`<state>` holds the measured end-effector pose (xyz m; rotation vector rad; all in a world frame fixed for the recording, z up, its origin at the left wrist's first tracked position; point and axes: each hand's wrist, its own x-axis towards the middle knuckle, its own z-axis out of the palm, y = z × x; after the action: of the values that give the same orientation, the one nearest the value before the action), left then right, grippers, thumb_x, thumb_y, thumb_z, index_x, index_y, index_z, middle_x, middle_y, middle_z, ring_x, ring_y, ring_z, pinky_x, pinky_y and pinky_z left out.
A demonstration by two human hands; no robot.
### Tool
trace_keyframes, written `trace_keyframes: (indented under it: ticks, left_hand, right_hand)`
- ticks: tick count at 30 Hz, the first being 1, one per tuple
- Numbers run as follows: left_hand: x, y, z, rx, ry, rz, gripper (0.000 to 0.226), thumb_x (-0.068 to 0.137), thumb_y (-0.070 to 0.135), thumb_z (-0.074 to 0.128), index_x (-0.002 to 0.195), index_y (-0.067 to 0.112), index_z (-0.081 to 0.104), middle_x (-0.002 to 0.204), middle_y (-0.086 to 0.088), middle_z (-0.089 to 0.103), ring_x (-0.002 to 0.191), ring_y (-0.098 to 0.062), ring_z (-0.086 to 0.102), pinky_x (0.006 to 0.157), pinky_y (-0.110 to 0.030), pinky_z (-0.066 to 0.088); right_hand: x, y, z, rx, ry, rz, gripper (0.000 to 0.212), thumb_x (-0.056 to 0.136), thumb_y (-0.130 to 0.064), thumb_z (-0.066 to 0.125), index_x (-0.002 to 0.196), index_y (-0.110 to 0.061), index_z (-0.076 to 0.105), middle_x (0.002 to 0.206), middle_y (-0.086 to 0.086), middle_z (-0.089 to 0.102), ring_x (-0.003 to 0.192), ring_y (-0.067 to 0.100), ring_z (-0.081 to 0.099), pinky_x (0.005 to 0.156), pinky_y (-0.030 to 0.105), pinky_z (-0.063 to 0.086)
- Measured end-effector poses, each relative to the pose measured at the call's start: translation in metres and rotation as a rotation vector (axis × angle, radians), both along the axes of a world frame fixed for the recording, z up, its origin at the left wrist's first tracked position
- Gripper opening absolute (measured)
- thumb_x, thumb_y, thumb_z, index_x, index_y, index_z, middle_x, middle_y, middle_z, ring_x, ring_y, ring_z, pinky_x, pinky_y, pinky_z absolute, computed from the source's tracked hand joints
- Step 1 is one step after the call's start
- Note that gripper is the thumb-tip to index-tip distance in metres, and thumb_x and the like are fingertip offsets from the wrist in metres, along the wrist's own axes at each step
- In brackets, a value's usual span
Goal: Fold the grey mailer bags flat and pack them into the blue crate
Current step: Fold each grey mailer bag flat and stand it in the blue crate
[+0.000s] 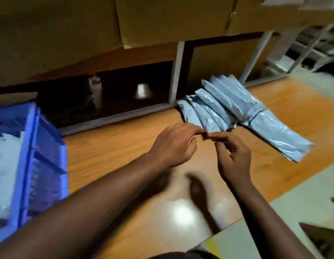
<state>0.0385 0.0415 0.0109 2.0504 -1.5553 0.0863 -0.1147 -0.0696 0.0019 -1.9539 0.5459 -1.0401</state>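
head view: left hand [173,144] and right hand [232,156] raised together above the wooden table [125,146], fingertips meeting at the near edge of the grey mailer bags [237,113]. fingers of both curled in toward the thumbs, as if pinching something small between them; too blurred to tell what, or whether anything is truly held. no bag plainly in either grip.

bags lying fanned in an overlapping pile on the table to the right, by the foot of a metal shelf frame [176,75], well apart from the blue crate [40,146]. crate at the left edge, already holding pale packed material, probably bags. cardboard boxes [162,21] stacked above the shelf.

judged step: between bags, about to take the next from the pile. to do it well: pick only the top bag by its near edge, drag clear of the rest so the fan stays put, lay flat on the bare wood in front, press the air out with a flat palm before creasing, fold edges square, then carry left and set level on the stack in the crate.
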Motion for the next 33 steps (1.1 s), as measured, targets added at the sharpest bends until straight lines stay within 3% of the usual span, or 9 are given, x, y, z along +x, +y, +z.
trace_keyframes:
  ticks: [3,7,12,16,19,24,27,30,33]
  left_hand:
    - [-0.037,-0.085,-0.038,0.084,0.088,-0.03,0.036,0.093,0.023,0.058,0.129,0.022,0.063,0.129,0.002,0.066,0.119,-0.02,0.058,0.097,-0.037,0.048]
    - [-0.086,-0.178,-0.069,0.187,0.117,-0.106,0.039,0.093,0.024,0.058,0.132,0.024,0.061,0.133,0.004,0.064,0.123,-0.018,0.055,0.102,-0.037,0.046]
    - [-0.106,-0.263,-0.074,0.288,0.058,-0.17,0.044,0.094,0.024,0.056,0.138,0.022,0.056,0.138,0.001,0.06,0.126,-0.023,0.053,0.104,-0.041,0.044]
    - [-0.109,-0.31,-0.065,0.33,0.038,-0.183,0.048,0.091,0.023,0.057,0.139,0.019,0.055,0.137,-0.003,0.061,0.127,-0.026,0.055,0.104,-0.044,0.047]
    - [-0.108,-0.323,-0.061,0.324,0.044,-0.187,0.051,0.09,0.022,0.057,0.141,0.018,0.054,0.139,-0.004,0.06,0.129,-0.026,0.055,0.104,-0.044,0.047]
    - [-0.104,-0.312,-0.066,0.25,0.069,-0.17,0.047,0.093,0.021,0.058,0.139,0.015,0.056,0.138,-0.004,0.061,0.127,-0.026,0.055,0.105,-0.041,0.046]
    - [-0.108,-0.289,-0.071,0.167,0.043,-0.144,0.04,0.09,0.018,0.058,0.13,0.015,0.061,0.126,-0.003,0.065,0.118,-0.027,0.059,0.099,-0.04,0.046]
    - [-0.113,-0.256,-0.076,0.081,0.031,-0.143,0.035,0.088,0.017,0.06,0.123,0.017,0.064,0.12,0.0,0.066,0.112,-0.026,0.059,0.092,-0.041,0.048]
    - [-0.111,-0.208,-0.076,-0.029,-0.002,-0.131,0.031,0.088,0.017,0.064,0.119,0.016,0.066,0.122,-0.001,0.066,0.115,-0.022,0.056,0.099,-0.037,0.043]
  right_hand:
    - [-0.045,-0.077,-0.031,0.085,0.14,-0.138,0.031,0.094,0.002,0.058,0.098,-0.023,0.077,0.102,-0.012,0.074,0.098,0.006,0.068,0.078,0.024,0.054]
    - [-0.098,-0.17,-0.07,0.05,0.358,-0.249,0.024,0.094,-0.014,0.066,0.113,-0.026,0.074,0.116,-0.011,0.073,0.107,0.011,0.067,0.094,0.034,0.053]
    - [-0.109,-0.269,-0.094,-0.263,0.72,-0.463,0.046,0.085,-0.023,0.072,0.13,-0.02,0.065,0.149,0.008,0.054,0.141,0.035,0.044,0.112,0.056,0.034]
    - [-0.104,-0.316,-0.108,-0.337,0.992,-0.42,0.067,0.083,-0.035,0.071,0.144,-0.026,0.045,0.156,0.014,0.038,0.142,0.04,0.036,0.117,0.067,0.018]
    - [-0.1,-0.326,-0.112,-0.312,0.992,-0.417,0.081,0.084,-0.039,0.072,0.154,-0.028,0.033,0.153,0.014,0.043,0.136,0.038,0.045,0.117,0.067,0.017]
    - [-0.11,-0.308,-0.099,-0.326,0.866,-0.47,0.075,0.079,-0.032,0.074,0.146,-0.019,0.043,0.133,0.011,0.057,0.125,0.036,0.054,0.118,0.07,0.015]
    - [-0.124,-0.281,-0.094,-0.251,0.874,-0.474,0.067,0.082,-0.04,0.067,0.143,-0.022,0.045,0.133,0.008,0.057,0.125,0.033,0.054,0.119,0.064,0.012]
    - [-0.137,-0.242,-0.097,-0.187,0.888,-0.414,0.07,0.084,-0.053,0.063,0.145,-0.022,0.047,0.135,0.007,0.059,0.129,0.03,0.053,0.117,0.06,0.024]
    - [-0.138,-0.192,-0.101,-0.186,0.791,-0.242,0.07,0.08,-0.05,0.068,0.141,-0.021,0.052,0.133,0.005,0.06,0.124,0.028,0.054,0.107,0.052,0.038]
